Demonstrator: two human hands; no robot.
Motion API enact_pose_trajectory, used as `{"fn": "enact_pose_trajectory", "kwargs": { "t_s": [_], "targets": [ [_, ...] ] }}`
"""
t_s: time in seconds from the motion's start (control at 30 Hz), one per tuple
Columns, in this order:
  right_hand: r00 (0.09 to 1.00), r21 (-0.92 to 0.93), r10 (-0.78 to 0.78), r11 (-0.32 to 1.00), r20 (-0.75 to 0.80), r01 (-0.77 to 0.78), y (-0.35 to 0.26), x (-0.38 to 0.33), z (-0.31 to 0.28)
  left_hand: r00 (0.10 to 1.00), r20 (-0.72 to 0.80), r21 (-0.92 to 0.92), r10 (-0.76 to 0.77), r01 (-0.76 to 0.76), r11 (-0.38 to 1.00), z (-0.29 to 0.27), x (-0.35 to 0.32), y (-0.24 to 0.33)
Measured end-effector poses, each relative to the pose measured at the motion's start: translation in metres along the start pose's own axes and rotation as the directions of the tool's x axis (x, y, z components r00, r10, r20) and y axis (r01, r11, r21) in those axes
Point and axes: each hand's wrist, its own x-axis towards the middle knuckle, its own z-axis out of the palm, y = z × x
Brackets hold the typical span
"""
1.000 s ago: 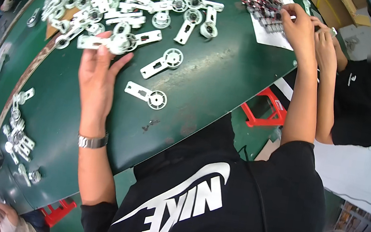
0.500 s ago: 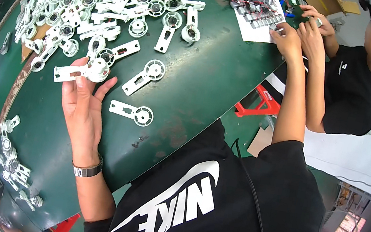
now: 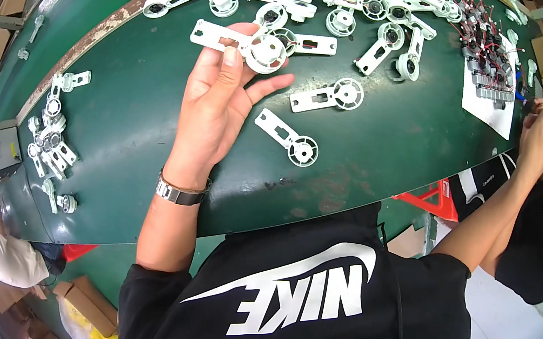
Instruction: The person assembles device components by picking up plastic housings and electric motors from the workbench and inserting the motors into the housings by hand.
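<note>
My left hand [image 3: 215,100] is closed on a white plastic housing [image 3: 266,54] with a long slotted arm and a round cup at one end. The thumb presses on its slotted arm, and the housing is raised over the table. Beyond it lie more housings, partly hidden. Two loose white housings with spoked rings, one [image 3: 348,94] above the other [image 3: 303,150], lie to the right of that hand. At the far right, my right hand [image 3: 541,137] has its fingers drawn together beside a group of small grey motors [image 3: 494,87]; what they hold is too small to tell.
A large heap of white housings [image 3: 297,7] covers the far side of the green table [image 3: 226,184]. A smaller cluster [image 3: 52,142] lies at left. The motors with red wires rest on a white sheet [image 3: 472,112]. A co-worker [image 3: 540,219] sits close at right.
The view has turned, so the table appears shifted right. My right hand has drawn back from the motors toward the table's edge. My left hand still holds the housing.
</note>
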Motion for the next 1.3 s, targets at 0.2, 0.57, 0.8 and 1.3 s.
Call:
{"fn": "enact_pose_trajectory", "kwargs": {
  "t_s": [0.2, 0.57, 0.8, 1.3],
  "targets": [
    [0.996, 0.027, -0.052, 0.998, 0.074, 0.051, -0.063, 0.006, 0.032, 1.0, 0.007, -0.025, -0.003, 0.003, 1.0, -0.002, 0.004, -0.01],
    [0.982, 0.162, 0.164, 0.971, 0.091, -0.177, -0.074, 0.001, 0.059, 1.0, -0.026, 0.035, 0.014, -0.014, 0.999, 0.002, 0.0, -0.002],
    [0.959, 0.518, 0.075, 0.829, 0.274, -0.212, -0.11, -0.011, 0.063, 0.998, -0.03, 0.018, 0.059, -0.058, 0.998, 0.002, 0.0, -0.003],
    [0.554, 0.734, -0.546, 0.652, 0.629, -0.19, -0.26, -0.183, 0.194, 0.966, -0.254, -0.008, 0.054, -0.058, 0.998, -0.002, 0.001, 0.0]
  ]
}}
